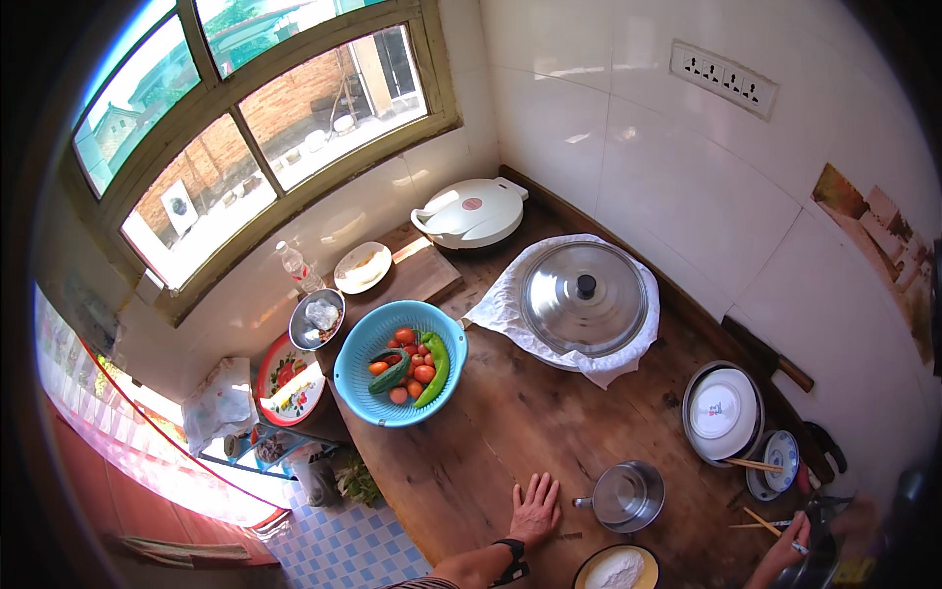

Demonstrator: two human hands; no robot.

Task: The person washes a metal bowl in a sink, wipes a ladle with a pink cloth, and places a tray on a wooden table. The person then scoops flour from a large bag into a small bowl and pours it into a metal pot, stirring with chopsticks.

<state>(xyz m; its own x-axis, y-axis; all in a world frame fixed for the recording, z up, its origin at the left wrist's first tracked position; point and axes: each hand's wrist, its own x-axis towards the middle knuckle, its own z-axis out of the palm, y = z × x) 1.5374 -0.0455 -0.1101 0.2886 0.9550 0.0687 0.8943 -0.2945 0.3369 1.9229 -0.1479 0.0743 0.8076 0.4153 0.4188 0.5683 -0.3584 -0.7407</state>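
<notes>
My left hand lies palm down on the wooden table, fingers slightly spread, a black band on its wrist. Just right of it stands a metal mug with its handle towards the hand. Below the mug, a bowl of white powder, perhaps flour, is cut off by the picture's lower edge. At the lower right, my right hand has its fingers closed around a pair of chopsticks, whose tips point left above the table. Dark, blurred things beside this hand are hard to make out.
A blue colander holds tomatoes, a cucumber and a green pepper. Behind it are a lidded pan on white cloth and a white electric appliance. Stacked dishes and a cleaver line the right wall.
</notes>
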